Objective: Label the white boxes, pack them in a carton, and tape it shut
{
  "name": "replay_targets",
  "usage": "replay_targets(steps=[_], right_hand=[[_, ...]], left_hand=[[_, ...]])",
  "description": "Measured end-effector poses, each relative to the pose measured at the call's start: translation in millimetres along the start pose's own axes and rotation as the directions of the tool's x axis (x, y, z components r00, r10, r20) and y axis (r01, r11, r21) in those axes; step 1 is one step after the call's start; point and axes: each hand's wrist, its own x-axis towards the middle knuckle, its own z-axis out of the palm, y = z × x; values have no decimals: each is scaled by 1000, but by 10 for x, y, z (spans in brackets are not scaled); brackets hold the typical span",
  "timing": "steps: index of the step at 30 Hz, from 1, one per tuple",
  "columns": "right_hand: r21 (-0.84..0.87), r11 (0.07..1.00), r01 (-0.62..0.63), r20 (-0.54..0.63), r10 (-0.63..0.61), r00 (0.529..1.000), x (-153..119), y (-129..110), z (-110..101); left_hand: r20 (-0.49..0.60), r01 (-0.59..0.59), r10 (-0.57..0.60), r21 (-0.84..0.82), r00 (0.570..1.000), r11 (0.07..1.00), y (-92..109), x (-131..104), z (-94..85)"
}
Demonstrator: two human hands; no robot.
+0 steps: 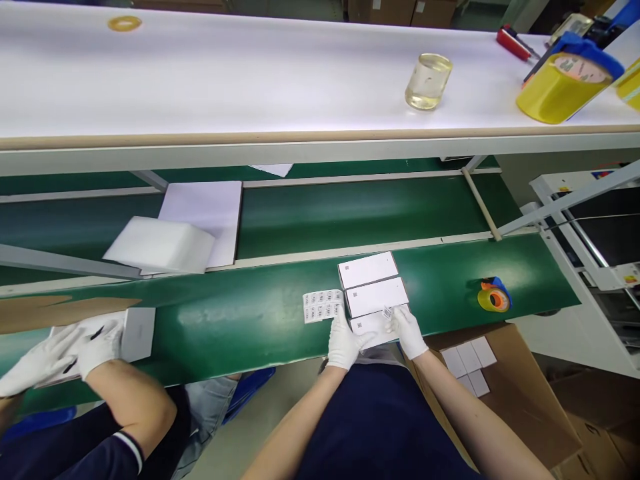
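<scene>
Three white boxes (376, 296) lie side by side on the green bench, in front of my body. My gloved left hand (344, 341) is at the left end of the nearest box, touching it and the lower edge of a label sheet (320, 307); whether it grips anything is unclear. Above the right part of that nearest box, my gloved right hand (406, 329) pinches a small printed label (387, 312) between its fingertips. The label sheet lies flat, left of the boxes, with rows of small printed labels.
A tape dispenser (495, 295) sits right on the bench. An open carton (520, 393) with white boxes stands below, right. At left, a co-worker's gloved hands (100, 347) handle a white box. A shelf (250, 80) above holds a glass jar (429, 81) and tape.
</scene>
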Motion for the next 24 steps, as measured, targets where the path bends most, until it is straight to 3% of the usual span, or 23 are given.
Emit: replay_targets(steps=[1,3,4,5,7,9,10,12,14,16,18,19,22,24], right_hand=[[-1,1000,-3,10,3,1000,-1,-7,-8],[-2,1000,-12,40,12,999,-3,-30,-23],[-8,1000,-14,56,14,998,-5,-45,-27],[-16,1000,-15,74,16,997,-9,-59,-29],[-39,999,-13,102,16,995,-16,-84,-30],[-62,998,-14,113,21,993,-24,-98,-32],[-65,998,-13,115,21,993,-26,-100,-34],[-61,998,-13,116,20,993,-29,-96,-42],[-54,998,-14,117,20,993,-29,-90,-51],[-49,999,-17,128,23,992,-30,-89,-61],[-40,999,-16,136,21,990,-35,-96,-69],[-34,999,-15,139,20,990,-40,-101,-72],[-20,1000,-19,134,21,991,-59,-113,-75],[-22,1000,-21,137,24,990,-68,-114,-69]], left_hand=[[-76,74,-74,-8,994,997,-60,1,-66],[-231,229,-237,-59,944,972,-163,-41,-191],[-258,273,-284,-77,923,959,-193,-76,-222],[-242,271,-280,-70,929,960,-205,-114,-223],[-116,144,-143,0,983,990,-190,-174,-169],[-45,35,-32,61,998,998,-162,-192,-130],[-81,36,-30,81,996,996,-156,-187,-143],[-265,100,-74,88,961,991,-158,-177,-225],[-346,30,7,102,938,994,-151,-192,-302],[-193,-116,143,143,971,983,-116,-227,-299],[-35,-176,183,149,982,973,-75,-246,-241],[-35,-140,147,149,989,979,-62,-241,-215],[-167,60,-36,140,985,988,-54,-201,-187],[-107,-14,29,141,994,990,-44,-183,-169]])
